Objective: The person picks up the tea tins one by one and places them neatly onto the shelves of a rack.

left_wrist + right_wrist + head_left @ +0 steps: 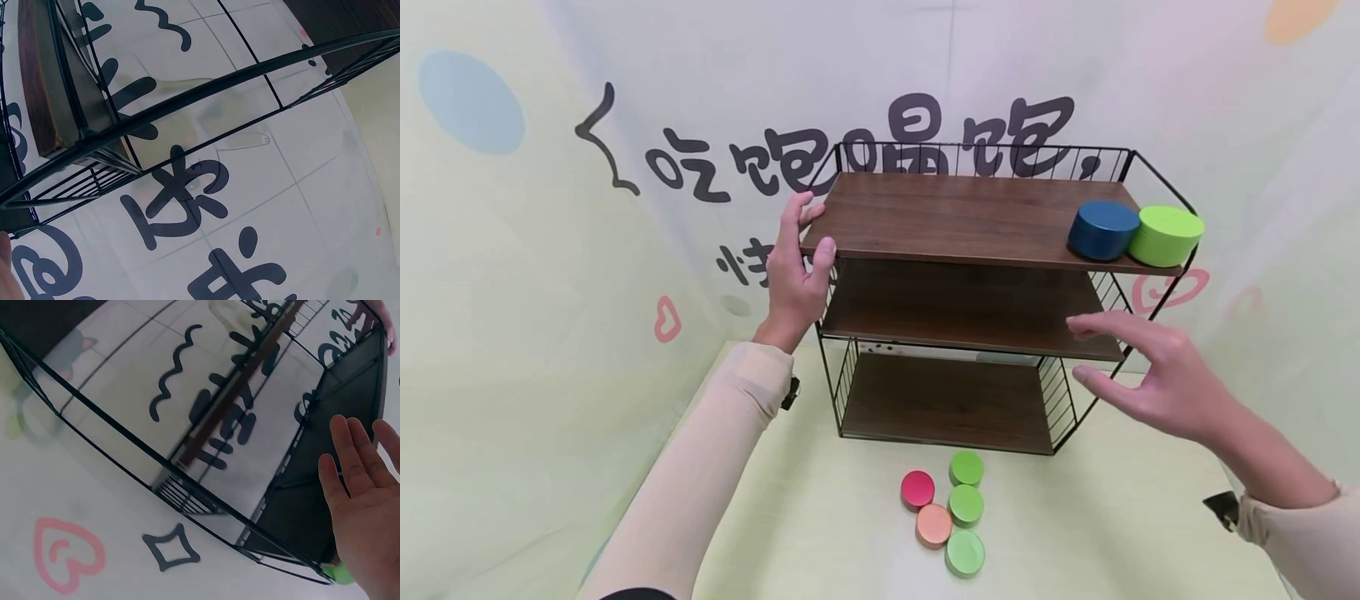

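Note:
A three-tier rack (962, 218) with dark wood boards and black wire sides stands ahead. At its top left corner my left hand (797, 279) grips the edge, thumb in front and fingers along the outer side. Only a fingertip (5, 253) shows in the left wrist view. My right hand (1157, 375) is held in front of the rack's right side, thumb and fingers spread apart with nothing between them. Above it, a blue round tin (1103, 231) and a lime green round tin (1167, 237) sit side by side at the top board's right end.
On the pale table (790, 508) before the rack lie several small round tins: a red one (918, 490), an orange one (934, 526), and green ones, including a pale green one (965, 553) nearest me. A printed cloth (647, 50) hangs behind and around.

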### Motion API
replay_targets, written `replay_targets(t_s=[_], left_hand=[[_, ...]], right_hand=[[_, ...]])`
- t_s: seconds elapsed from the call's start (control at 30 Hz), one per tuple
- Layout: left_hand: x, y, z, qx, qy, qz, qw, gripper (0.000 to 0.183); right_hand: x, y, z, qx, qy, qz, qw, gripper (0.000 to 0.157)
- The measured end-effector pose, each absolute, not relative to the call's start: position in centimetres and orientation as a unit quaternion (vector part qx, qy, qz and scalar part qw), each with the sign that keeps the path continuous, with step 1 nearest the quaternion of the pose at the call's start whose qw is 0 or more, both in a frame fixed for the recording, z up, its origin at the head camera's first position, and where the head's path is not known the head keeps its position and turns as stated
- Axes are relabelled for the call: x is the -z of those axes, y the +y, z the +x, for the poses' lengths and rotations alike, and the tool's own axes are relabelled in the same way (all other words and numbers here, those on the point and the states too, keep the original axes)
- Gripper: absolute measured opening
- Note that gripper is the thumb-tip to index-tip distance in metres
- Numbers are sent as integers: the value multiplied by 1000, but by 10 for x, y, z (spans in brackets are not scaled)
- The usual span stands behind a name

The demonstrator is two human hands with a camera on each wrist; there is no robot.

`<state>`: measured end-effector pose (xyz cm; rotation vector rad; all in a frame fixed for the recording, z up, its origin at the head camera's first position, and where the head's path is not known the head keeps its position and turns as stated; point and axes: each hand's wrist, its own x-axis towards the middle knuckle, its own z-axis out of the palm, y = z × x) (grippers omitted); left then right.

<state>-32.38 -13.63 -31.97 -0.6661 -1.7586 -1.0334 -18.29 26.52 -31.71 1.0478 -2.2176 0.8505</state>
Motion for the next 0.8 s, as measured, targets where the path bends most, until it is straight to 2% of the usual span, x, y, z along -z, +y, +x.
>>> replay_targets(t_s=[0.33, 0.57, 0.8], left_hand=[[317, -132, -320, 435, -711, -272, 480, 55], [302, -123, -300, 453, -702, -279, 473, 51], [302, -123, -298, 452, -704, -275, 475, 53]], right_hand=[[363, 253, -181, -322, -839, 370, 234, 61], [391, 248, -177, -323, -858, 346, 200, 58], [417, 244, -175, -328, -864, 336, 183, 56]])
